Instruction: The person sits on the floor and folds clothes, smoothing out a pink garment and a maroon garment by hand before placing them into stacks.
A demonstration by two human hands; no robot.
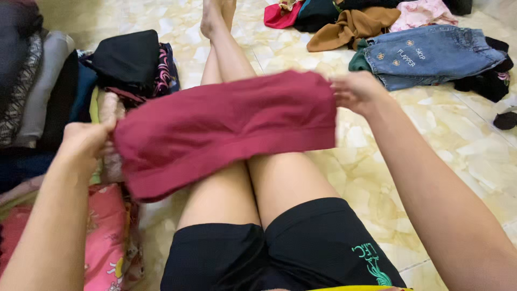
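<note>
Item: red garment (226, 129), folded double, held taut above the outstretched legs (253, 178); left hand (86, 141) pinches its left edge, right hand (354, 90) pinches its upper right corner, both closed on the cloth. Risk: either pinch looks shallow, so a slip could drop that end and undo the fold. Nearby: folded stack (129, 62) on the left, unsorted pile with jeans (431, 54) far right; a sagging edge might brush the floor (463, 151).

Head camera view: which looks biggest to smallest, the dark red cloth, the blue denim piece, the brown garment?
1. dark red cloth, though nearness to the camera inflates it
2. blue denim piece
3. brown garment, partly hidden
</note>
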